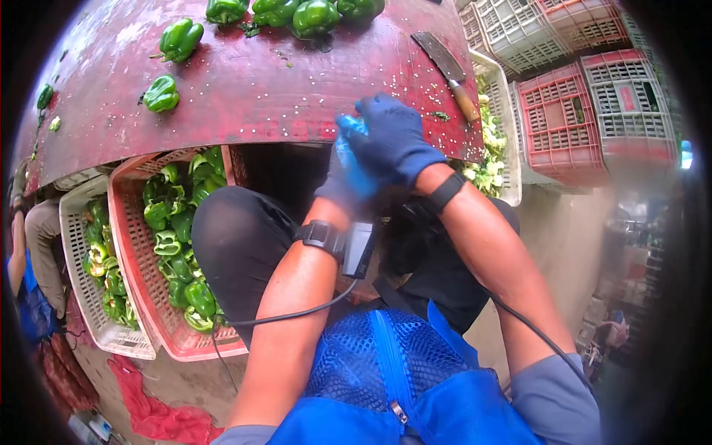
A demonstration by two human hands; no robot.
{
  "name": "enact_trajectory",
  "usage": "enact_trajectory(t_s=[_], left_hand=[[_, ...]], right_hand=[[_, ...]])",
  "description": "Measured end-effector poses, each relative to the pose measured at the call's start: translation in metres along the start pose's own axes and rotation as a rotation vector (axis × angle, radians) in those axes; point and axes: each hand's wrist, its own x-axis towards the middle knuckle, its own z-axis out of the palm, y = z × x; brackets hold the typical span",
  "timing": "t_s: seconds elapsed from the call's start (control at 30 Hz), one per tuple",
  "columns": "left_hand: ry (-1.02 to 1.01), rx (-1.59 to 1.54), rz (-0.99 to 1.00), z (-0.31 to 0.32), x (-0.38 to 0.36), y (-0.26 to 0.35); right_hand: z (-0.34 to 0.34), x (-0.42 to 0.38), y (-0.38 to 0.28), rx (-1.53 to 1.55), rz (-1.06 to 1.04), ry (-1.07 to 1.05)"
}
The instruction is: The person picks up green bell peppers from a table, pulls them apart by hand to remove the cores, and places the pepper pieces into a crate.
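Both hands wear blue work gloves and are pressed together over the front edge of the red table (pixel 245 104). My right hand (pixel 393 137), in dark blue, is closed over the fingers of my left hand (pixel 348 167), whose glove shows a brighter blue palm. Whether anything small is between them is hidden, and the left glove is partly blurred. A knife (pixel 445 63) with a wooden handle lies on the table, right of my hands. Farther left on the table are a green bell pepper (pixel 162 94) and another bell pepper (pixel 179 40).
More peppers (pixel 315 18) line the far edge. Below the table at left, a pink crate (pixel 133 259) and a white crate (pixel 74 245) hold cut peppers. A crate of trimmings (pixel 512 141) stands at right, near stacked crates (pixel 560 122). Another person's leg (pixel 46 252) shows far left.
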Motion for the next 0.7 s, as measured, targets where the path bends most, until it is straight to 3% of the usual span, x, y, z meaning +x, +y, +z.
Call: enact_trajectory(t_s=[0.07, 0.13, 0.17, 0.2, 0.27, 0.3, 0.37, 0.47, 0.6, 0.67, 0.7], left_hand=[[-0.059, -0.013, -0.056, -0.01, 0.006, 0.0], [-0.043, 0.708, 0.172, -0.023, 0.014, -0.004], [-0.109, 0.914, 0.18, -0.022, 0.004, -0.005], [-0.112, 0.92, 0.172, -0.019, 0.001, -0.007], [0.08, 0.498, -0.01, -0.006, -0.004, -0.008], [0.081, 0.509, -0.016, 0.0, -0.008, -0.007], [-0.015, 0.207, -0.141, 0.011, -0.018, -0.007], [0.092, 0.403, -0.049, 0.038, -0.028, -0.021], [0.057, 0.447, -0.034, 0.055, -0.028, -0.029], [-0.002, 0.172, -0.11, 0.063, -0.032, -0.029], [0.002, 0.179, -0.108, 0.062, -0.032, -0.029]], right_hand=[[0.002, -0.009, 0.022, 0.181, -0.168, 0.03], [0.0, -0.013, 0.042, 0.233, -0.22, 0.017], [-0.005, -0.016, 0.048, 0.289, -0.266, -0.005], [-0.007, -0.02, 0.053, 0.346, -0.311, -0.028], [-0.003, -0.026, 0.061, 0.402, -0.308, 0.009], [-0.005, -0.031, 0.06, 0.481, -0.271, -0.011], [-0.009, -0.04, 0.057, 0.576, -0.236, -0.029], [-0.016, -0.051, 0.054, 0.615, -0.214, -0.003], [-0.015, -0.062, 0.051, 0.667, -0.159, 0.127], [-0.013, -0.062, 0.049, 0.675, -0.154, 0.172], [-0.011, -0.063, 0.048, 0.67, -0.148, 0.21]])
